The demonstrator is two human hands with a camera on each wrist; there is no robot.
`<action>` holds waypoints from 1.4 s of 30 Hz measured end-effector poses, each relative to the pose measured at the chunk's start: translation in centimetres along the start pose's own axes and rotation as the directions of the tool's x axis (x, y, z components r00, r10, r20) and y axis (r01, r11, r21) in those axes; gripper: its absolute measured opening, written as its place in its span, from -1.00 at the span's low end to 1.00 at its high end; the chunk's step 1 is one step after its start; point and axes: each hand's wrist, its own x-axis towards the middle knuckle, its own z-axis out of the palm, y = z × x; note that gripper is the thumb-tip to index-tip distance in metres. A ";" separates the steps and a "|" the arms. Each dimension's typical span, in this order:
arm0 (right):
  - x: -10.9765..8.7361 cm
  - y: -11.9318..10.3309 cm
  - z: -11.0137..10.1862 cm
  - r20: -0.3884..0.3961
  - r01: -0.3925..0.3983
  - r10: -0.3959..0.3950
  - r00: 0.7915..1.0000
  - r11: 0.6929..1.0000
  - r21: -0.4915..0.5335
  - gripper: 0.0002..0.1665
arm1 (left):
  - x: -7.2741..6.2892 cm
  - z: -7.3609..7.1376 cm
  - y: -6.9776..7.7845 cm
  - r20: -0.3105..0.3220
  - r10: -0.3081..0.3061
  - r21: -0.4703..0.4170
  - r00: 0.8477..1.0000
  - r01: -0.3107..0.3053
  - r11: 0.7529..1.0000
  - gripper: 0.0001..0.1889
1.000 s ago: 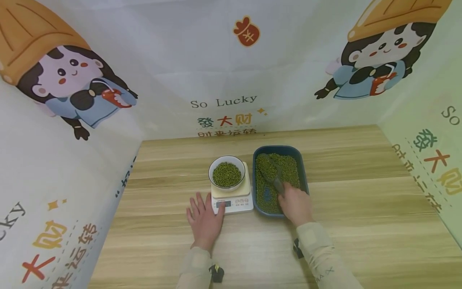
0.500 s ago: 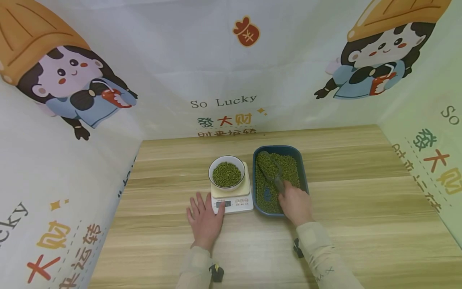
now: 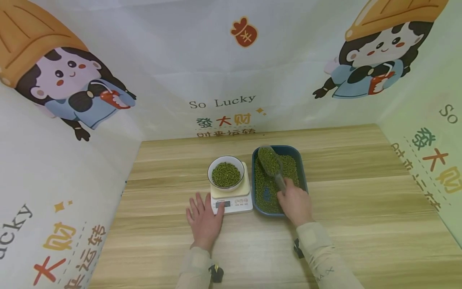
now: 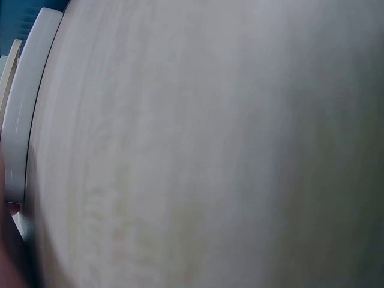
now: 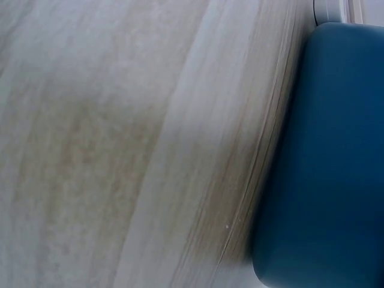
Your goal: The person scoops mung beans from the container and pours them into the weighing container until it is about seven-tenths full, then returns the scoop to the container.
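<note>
My right hand [image 3: 296, 204] grips the handle of a grey scoop [image 3: 280, 182], whose bowl is heaped with green mung beans [image 3: 268, 159]. The scoop is over the far left part of a blue tub [image 3: 304, 176] that holds more of the beans. My left hand [image 3: 207, 224] lies with spread fingers at the front left corner of a white kitchen scale [image 3: 240, 206], thumb by its display. On the scale's cream platform stands a white bowl [image 3: 213, 182] with a dark rim, partly filled with mung beans. The left wrist view catches the scale's side [image 4: 30, 90].
The tub's outer wall [image 5: 330, 156] fills the right of the right wrist view, close beside the scale. Both stand on a wood-grain table [image 3: 343, 172]. White printed sheets [image 3: 288, 80] enclose the table at the back and both sides.
The scoop's bowl has risen out of the beans in the tub and tilted level with a load in it. The left hand, scale and bowl have stayed put.
</note>
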 end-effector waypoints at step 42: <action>1.7 0.3 -5.4 0.184 -0.130 0.057 0.981 0.901 0.414 -0.36 | -0.1 -0.3 -0.3 0.029 0.006 -0.009 1.000 -0.006 1.000 -0.22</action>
